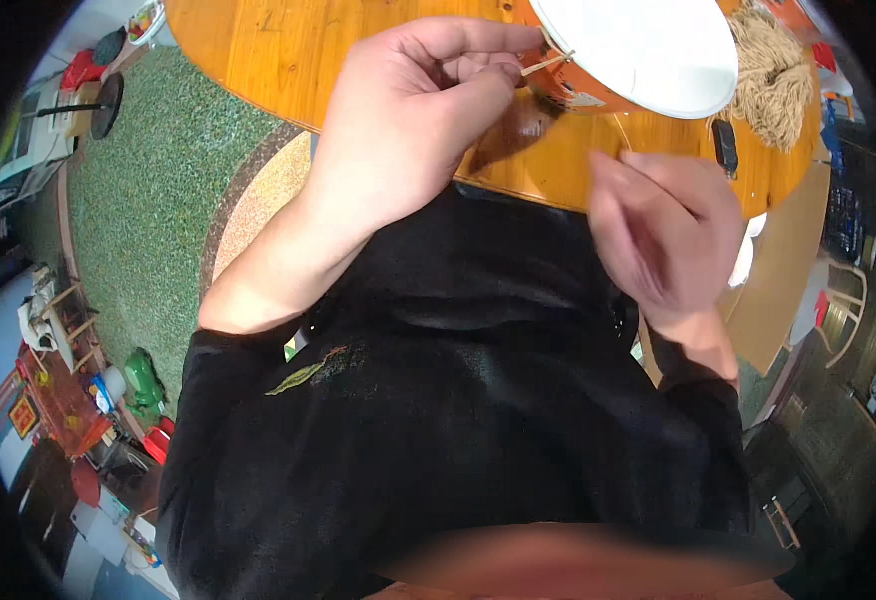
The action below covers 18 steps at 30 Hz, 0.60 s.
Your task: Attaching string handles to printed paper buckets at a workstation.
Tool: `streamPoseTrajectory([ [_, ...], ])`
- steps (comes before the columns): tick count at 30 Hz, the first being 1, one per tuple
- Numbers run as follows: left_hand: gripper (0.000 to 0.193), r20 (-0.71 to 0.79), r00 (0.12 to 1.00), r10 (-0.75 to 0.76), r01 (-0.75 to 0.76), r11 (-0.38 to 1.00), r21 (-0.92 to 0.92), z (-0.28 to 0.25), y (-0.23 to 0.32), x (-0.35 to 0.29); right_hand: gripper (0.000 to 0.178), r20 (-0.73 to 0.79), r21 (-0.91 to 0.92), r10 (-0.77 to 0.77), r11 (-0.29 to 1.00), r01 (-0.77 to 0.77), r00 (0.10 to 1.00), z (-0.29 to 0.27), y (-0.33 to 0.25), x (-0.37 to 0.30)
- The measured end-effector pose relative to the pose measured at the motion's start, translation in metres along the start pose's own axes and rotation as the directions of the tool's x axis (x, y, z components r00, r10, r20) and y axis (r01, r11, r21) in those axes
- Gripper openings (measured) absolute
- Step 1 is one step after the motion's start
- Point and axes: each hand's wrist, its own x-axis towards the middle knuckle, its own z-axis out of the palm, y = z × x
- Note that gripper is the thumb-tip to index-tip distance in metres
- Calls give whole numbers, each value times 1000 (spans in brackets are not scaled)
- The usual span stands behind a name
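Note:
My left hand [413, 115] is raised over the edge of a round wooden table [278, 50], fingers curled and pinching a thin pale stick [548, 65] whose tip touches an orange bowl-shaped container [568, 85] with a white inside [648, 45]. My right hand [663, 230] hovers lower at the right, blurred, fingers together and slightly bent, holding nothing that I can see. A bundle of tan string or fibre [773, 75] lies on the table behind the container. A small dark object [725, 145] rests near the table's edge.
Green speckled floor [148, 200] with a tan curved band spreads to the left. Cluttered shelves and coloured items [58, 390] line the far left. A white chair [843, 310] stands at the right. My black sleeves and top fill the lower middle.

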Motion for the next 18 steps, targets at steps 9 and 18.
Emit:
streamPoseTrajectory([
  [9, 22, 32, 994, -102, 105, 990, -94, 15, -1, -10, 30, -283, -99, -89, 993, 63, 955, 50, 29, 18],
  [18, 11, -90, 984, 151, -159, 983, -92, 25, -15, 0, 25, -363, -61, -139, 990, 125, 921, 52, 43, 18],
])
